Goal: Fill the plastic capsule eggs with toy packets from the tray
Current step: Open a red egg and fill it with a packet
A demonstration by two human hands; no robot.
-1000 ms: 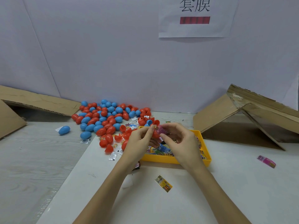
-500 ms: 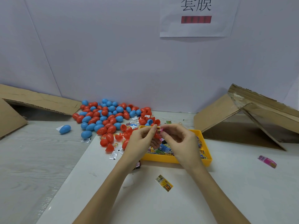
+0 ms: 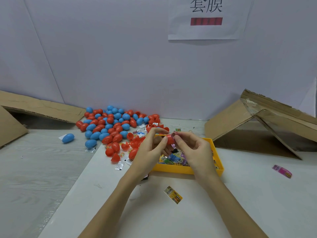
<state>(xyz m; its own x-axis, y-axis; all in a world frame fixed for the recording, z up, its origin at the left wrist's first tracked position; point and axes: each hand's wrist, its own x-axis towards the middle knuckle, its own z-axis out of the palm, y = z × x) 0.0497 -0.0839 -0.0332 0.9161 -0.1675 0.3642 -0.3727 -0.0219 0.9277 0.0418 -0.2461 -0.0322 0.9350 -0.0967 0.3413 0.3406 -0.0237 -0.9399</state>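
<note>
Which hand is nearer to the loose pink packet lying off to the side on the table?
Right. The right hand works over the yellow tray, on the side toward the pink packet but well clear of it. The left hand is farther off, beyond the right one.

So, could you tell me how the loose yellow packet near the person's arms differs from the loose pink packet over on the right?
The yellow packet is yellow and orange with dark print; the pink packet is magenta. The yellow packet lies between the forearms, in front of the yellow tray; the pink packet lies far out to the right, clear of tray and arms. Both are small flat packets lying untouched on the white table, outside the tray.
</note>
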